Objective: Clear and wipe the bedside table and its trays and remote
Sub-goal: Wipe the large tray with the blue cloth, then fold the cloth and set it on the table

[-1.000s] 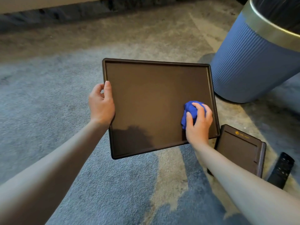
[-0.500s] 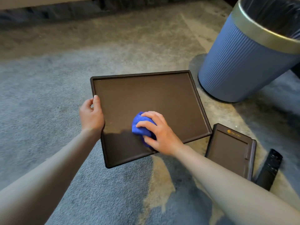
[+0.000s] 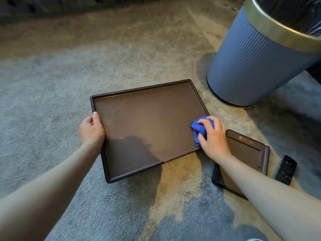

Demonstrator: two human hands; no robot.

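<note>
A large dark brown tray (image 3: 147, 119) is held just above the carpet, tilted toward me. My left hand (image 3: 91, 129) grips its left rim, thumb on top. My right hand (image 3: 212, 136) presses a bunched blue cloth (image 3: 199, 129) against the tray's right inner edge. A smaller brown tray (image 3: 246, 153) with a gold logo lies on the carpet to the right, partly hidden by my right forearm. A black remote (image 3: 285, 169) lies beside it, further right.
A ribbed blue waste bin (image 3: 251, 63) with a gold rim and black liner stands at the back right, close to the large tray's far corner. Grey-blue and tan carpet (image 3: 52, 84) spreads left and in front. A dark furniture base runs along the top edge.
My right hand has swept the blue cloth from the tray's middle front to its right edge. The tray has dropped lower and flatter in view. My left hand keeps its grip.
</note>
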